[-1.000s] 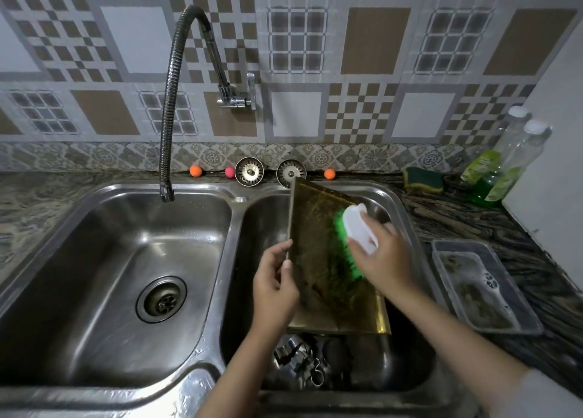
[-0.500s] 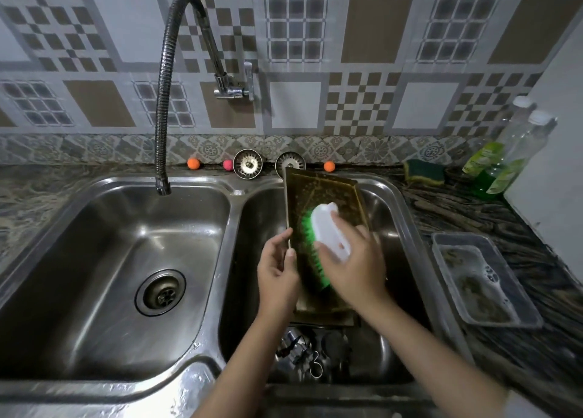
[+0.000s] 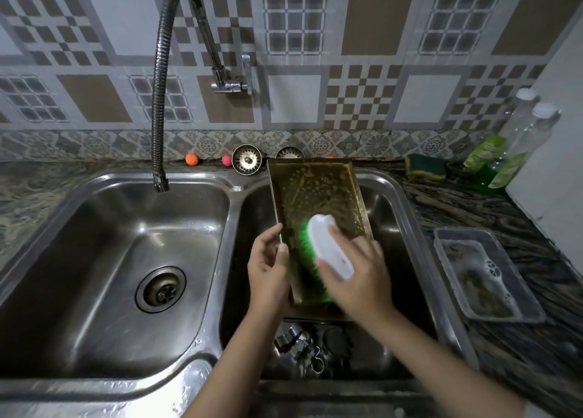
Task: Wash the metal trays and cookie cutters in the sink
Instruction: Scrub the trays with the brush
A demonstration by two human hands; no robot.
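The right hand (image 3: pixel 356 275) curls its fingers over the white back of a scrub brush (image 3: pixel 328 247), pressing the green bristles against the inner face of the metal tray (image 3: pixel 315 193). The left hand (image 3: pixel 268 269) grips the tray's left rim, thumb on the inner side and fingers wrapped behind, holding the tray tilted up over the right basin (image 3: pixel 407 228) of the double sink, its far end leaning toward the back rim. Half a second ago the brush sat higher and nearer the left edge of the tray; it now lies lower and closer to the near end, and more of the soapy, brown-stained upper surface shows above it. A second ago the tray was turned more edge-on and the brush was on its right half. Below the tray, at the bottom of the right basin, lie the cookie cutters (image 3: pixel 299 348), as before. The left basin (image 3: pixel 110 259) sits under the flexible faucet (image 3: pixel 157 102). On the counter to the right are a clear plastic container (image 3: pixel 485 278) with sudsy water, a green sponge (image 3: pixel 426 166) and two bottles (image 3: pixel 508 146) near the wall. Two strainers (image 3: pixel 246 159) stand against the backsplash.
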